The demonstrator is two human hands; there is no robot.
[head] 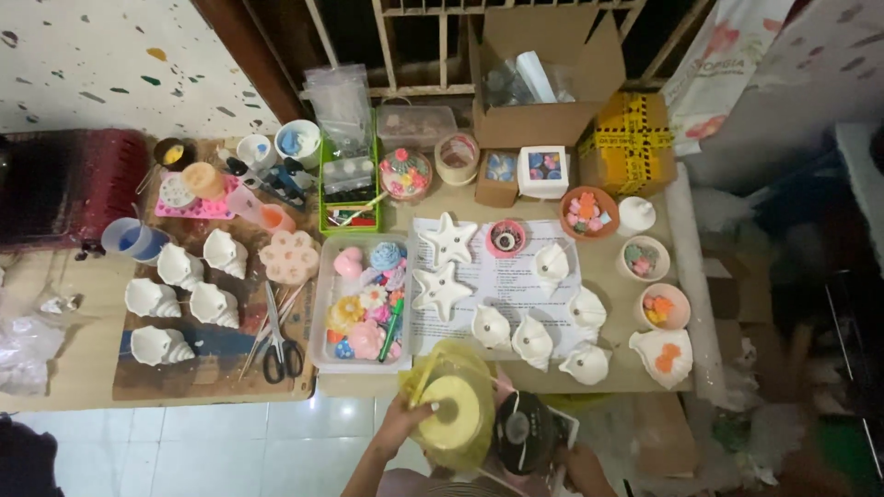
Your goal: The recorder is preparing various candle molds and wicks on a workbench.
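Two hands work below the desk's near edge: left hand (402, 425) steadies a yellow tape roll (451, 411), grip closed on its side; right hand (578, 457) grips a black disc (525, 431), freeing the desk (608, 276) for white shell casts (534, 340).

Lots of packaging along the back of the table. Biggest is an open brown cardboard box (543, 83) with its flaps up, stuffed with clear wrapped stuff. Right beside it sits a box wrapped in yellow tape with black print (631, 143). In front of the big one there's a small white window box (542, 171) showing colourful bits inside, with a small brown carton (497, 178) just left of it. Further left, a clear plastic tub (414, 126) and a stack of clear plastic bags (339, 101). A white printed paper sheet (493, 281) lies flat mid-table, probably an instruction page, too blurry to tell.
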